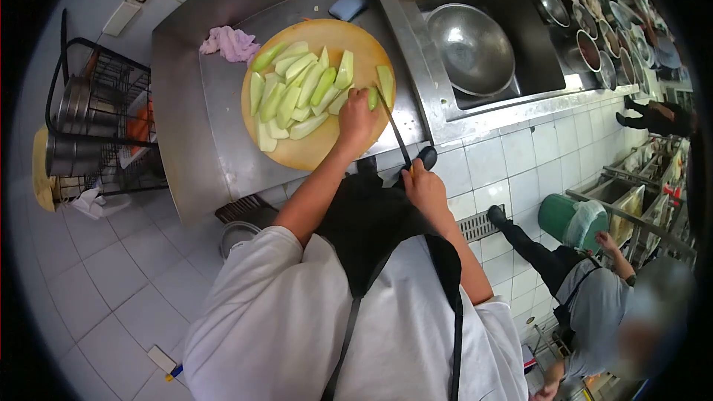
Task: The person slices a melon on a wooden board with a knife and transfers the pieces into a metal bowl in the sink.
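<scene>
On a round wooden cutting board (327,150) lie several pale green gourd wedges (297,82), bunched mostly on its left and middle. My left hand (358,115) is closed, its fingertips pressed on a small green gourd piece (373,98) near the board's right side. In my right hand (425,187) is the handle of a long knife (397,134). Its blade reaches over the board's right edge, beside that piece. Another gourd wedge (385,83) lies on the far side of the blade.
A pink cloth (229,44) and a blue sponge (347,7) lie on the steel counter (215,111). To the right, a sink (512,7) holds a large metal bowl (472,50). A wire rack (96,119) stands left. Another person (594,297) is at lower right near a green bin (561,215).
</scene>
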Motion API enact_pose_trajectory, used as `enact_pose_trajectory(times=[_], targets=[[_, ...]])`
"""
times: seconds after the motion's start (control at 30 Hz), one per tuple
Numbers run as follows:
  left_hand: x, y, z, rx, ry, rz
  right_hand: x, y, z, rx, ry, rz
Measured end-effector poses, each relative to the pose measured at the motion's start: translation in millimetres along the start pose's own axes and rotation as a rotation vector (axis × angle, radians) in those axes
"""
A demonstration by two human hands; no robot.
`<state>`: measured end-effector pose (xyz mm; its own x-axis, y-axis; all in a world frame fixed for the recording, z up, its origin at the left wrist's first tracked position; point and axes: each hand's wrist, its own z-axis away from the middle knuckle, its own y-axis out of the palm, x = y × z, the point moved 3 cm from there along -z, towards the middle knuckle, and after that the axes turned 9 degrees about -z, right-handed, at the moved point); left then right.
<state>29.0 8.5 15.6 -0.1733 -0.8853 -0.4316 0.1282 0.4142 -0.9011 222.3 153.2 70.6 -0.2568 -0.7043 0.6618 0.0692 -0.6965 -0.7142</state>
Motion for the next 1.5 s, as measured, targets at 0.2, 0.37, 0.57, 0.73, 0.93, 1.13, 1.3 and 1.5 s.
enact_pose_trajectory(times=[0.2, 0.37, 0.57, 0.73, 0.93, 1.13, 1.3, 1.5], targets=[[12.5, -2.3, 5.6, -0.087, 0.065, 0.147, 13.5, -7.8, 1.5, -0.014, -0.007, 0.01], [15.8, 4.9, 3.5, -0.134, 0.081, 0.165, 16.5, -7.4, 7.6, 0.001, -0.036, 0.099], [7.5, 1.4, 8.8, -0.14, 0.013, 0.183, 29.6, -14.2, 12.2, 0.007, -0.037, 0.196], [6.2, 7.5, -1.2, -0.201, 0.025, 0.143, 28.7, -18.3, 14.3, 0.002, -0.038, 0.187], [2.3, -5.7, -0.6, -0.159, 0.067, 0.072, 16.5, -22.8, 12.2, 0.044, -0.009, 0.142], [-17.6, -2.2, 7.7, -0.085, -0.013, -0.073, 5.0, -29.4, 7.2, 0.051, -0.026, 0.051], [-13.3, -8.8, 9.7, -0.038, 0.121, -0.152, -5.0, -41.1, 10.4, 0.074, -0.05, 0.013], [9.0, -12.3, 17.9, -0.141, 0.199, 0.094, -9.4, -40.3, 7.4, 0.079, -0.117, -0.013]])
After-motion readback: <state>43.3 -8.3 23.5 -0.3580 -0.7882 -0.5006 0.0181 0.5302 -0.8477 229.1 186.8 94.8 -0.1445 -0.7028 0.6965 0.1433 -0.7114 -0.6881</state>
